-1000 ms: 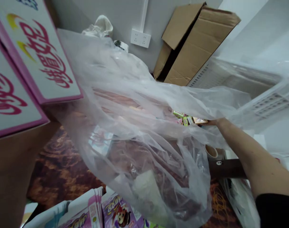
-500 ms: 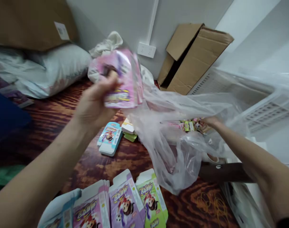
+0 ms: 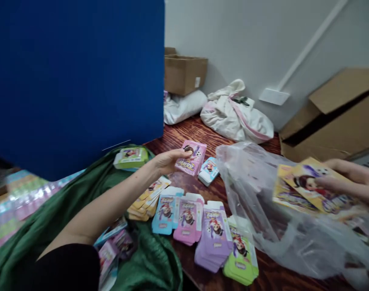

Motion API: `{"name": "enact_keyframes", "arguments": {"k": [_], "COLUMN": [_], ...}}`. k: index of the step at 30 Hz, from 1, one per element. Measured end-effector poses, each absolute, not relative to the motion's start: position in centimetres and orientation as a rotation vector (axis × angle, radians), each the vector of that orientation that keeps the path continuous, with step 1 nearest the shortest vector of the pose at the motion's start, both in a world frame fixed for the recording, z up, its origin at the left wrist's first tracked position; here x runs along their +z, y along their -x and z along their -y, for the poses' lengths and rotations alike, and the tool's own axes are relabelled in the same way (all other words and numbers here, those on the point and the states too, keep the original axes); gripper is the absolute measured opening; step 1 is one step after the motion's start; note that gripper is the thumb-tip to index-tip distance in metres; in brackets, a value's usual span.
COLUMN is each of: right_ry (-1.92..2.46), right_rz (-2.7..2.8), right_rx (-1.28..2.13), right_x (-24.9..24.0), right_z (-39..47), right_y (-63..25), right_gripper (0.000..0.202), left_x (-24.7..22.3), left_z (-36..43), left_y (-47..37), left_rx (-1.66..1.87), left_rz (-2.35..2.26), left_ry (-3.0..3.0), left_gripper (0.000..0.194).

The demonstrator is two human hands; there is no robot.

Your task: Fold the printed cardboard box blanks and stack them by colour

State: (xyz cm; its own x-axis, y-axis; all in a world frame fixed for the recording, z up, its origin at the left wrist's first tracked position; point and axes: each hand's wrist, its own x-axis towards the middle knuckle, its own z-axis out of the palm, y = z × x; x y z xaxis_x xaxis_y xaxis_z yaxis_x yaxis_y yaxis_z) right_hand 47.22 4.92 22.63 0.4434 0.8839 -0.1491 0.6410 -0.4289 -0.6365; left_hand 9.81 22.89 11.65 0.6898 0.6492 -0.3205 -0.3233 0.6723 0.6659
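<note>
Pink packets (image 3: 192, 157) with a cartoon print are gripped in the left hand (image 3: 169, 160), its fingers closed around their near left edge. They are held up over the bench (image 3: 184, 128), just beside a small light blue carton (image 3: 209, 170) that lies on the wood-grain top. The right hand (image 3: 351, 177) grips yellow packets (image 3: 314, 186), fanned so that two printed fronts show, above a crumpled clear plastic bag (image 3: 272, 226). The hand is blurred, and part of it runs out of view at the right edge.

Nearer the wearer, flat printed cartons lie in side-by-side piles: yellow cartons (image 3: 148, 200), blue cartons (image 3: 165, 214), pink cartons (image 3: 187, 220), purple cartons (image 3: 213, 238) and green cartons (image 3: 240, 254). The plastic bag spreads just right of the green pile.

To the left, a green cloth (image 3: 81, 206) bears a light green pack (image 3: 131, 158), and more coloured boxes (image 3: 119, 244) sit in its folds below the left forearm. Shiny multicoloured packs (image 3: 33, 198) lie beyond the cloth, below a large blue panel (image 3: 78, 81).

At the back, an open cardboard box (image 3: 184, 74) rests on a white sack (image 3: 186, 106). A white cloth bag with a pink stripe (image 3: 235, 115) slumps near the wall, and a larger cardboard box (image 3: 338, 117) leans at the right, its flaps parted.
</note>
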Motion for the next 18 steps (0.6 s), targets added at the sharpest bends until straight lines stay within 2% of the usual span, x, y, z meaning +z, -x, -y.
{"name": "enact_keyframes", "arguments": {"k": [2,4,7,10,15,18], "right_ry": [1.868,1.583,1.333,1.232,0.986,0.948], "right_rz": [1.2,1.312,1.349,1.327,1.13,1.196], "right_rx": [1.04,1.195,1.193,1.321,1.46,1.519], "right_x": [23.8,23.7,21.6,20.0,21.5,22.1], "right_z": [-7.4,-9.7,-12.8,-15.3,-17.6,-17.5], "right_y": [-38.6,-30.3,-21.5,-17.4,-15.4,-13.2], "right_gripper": [0.051,0.065,0.046,0.03,0.02,0.021], "left_x": [11.3,11.0,10.5,10.3,10.1,9.4], "left_z": [-20.7,-18.6,-16.1,-14.6,-13.3,-12.4], "left_y": [-8.4,-7.4,-5.7,-3.0,2.1,4.4], "left_rx": [0.657,0.722,0.823,0.886,0.952,1.048], "left_rz": [-0.621,-0.635,-0.651,-0.62,-0.596,-0.648], "left_ry": [-0.549,-0.522,-0.462,-0.337,-0.239,-0.228], "left_gripper": [0.002,0.006,0.019,0.035,0.045,0.043]}}
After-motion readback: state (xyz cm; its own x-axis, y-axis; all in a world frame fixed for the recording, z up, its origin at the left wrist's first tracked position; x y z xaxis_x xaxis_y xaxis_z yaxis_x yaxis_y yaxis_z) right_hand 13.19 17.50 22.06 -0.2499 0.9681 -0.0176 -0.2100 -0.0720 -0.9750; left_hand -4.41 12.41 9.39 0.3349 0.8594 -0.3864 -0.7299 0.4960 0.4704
